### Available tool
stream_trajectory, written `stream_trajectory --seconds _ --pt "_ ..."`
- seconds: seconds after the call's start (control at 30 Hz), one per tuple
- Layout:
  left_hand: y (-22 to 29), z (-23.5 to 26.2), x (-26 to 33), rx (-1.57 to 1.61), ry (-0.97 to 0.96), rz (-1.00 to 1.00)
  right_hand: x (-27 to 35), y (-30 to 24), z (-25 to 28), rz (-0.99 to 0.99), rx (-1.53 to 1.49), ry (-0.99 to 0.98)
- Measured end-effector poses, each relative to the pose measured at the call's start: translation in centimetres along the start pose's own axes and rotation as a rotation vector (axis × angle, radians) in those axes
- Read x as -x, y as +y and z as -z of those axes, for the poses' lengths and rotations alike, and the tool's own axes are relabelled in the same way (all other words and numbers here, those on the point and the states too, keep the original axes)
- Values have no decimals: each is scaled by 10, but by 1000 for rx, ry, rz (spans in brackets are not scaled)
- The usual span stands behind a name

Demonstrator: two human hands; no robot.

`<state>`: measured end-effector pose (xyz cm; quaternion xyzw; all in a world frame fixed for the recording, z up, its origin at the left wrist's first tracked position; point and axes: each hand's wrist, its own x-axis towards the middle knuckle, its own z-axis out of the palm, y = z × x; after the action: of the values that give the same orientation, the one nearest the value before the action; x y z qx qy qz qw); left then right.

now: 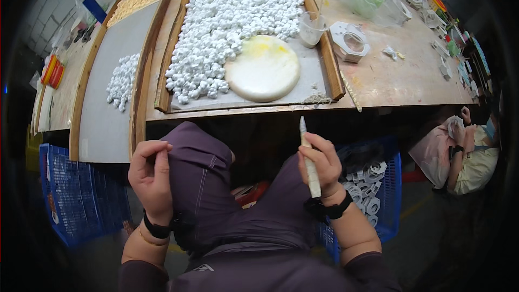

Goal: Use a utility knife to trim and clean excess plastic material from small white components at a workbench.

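My right hand (325, 163) grips a pale, pen-like stick (310, 168), its narrow grey-white tip pointing up toward the table edge. Over my left thigh, my left hand (150, 176) is closed, thumb against the bent fingers. Whatever it may pinch is hidden or too small to name. On the table ahead of both hands lies a round, cream-white pad (262, 73) with yellow stains along its far side. Beside and behind it spreads a big heap of small, knobbly white pieces (216, 27).
Wooden strips (331, 67) border the heap. A smaller white pile (123, 81) lies on the left board; a cloudy plastic cup (312, 30) and white octagonal frame (349, 41) stand right. Blue crates (81, 189) flank my legs. Another person's arm (457, 157) shows far right.
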<state>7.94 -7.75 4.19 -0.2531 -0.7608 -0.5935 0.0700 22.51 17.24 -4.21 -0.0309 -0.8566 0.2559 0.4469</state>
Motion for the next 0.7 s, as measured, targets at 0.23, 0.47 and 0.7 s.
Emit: stream_trajectory --seconds 0.23,0.47,0.7 --pt "17 -53 52 417 -637 580 8 -32 -1 3 -94 -130" --pt "14 -99 51 986 -705 1005 6 -44 2 84 -6 -134" --pt "20 -132 41 973 -599 986 1 -41 13 -68 -36 -123"
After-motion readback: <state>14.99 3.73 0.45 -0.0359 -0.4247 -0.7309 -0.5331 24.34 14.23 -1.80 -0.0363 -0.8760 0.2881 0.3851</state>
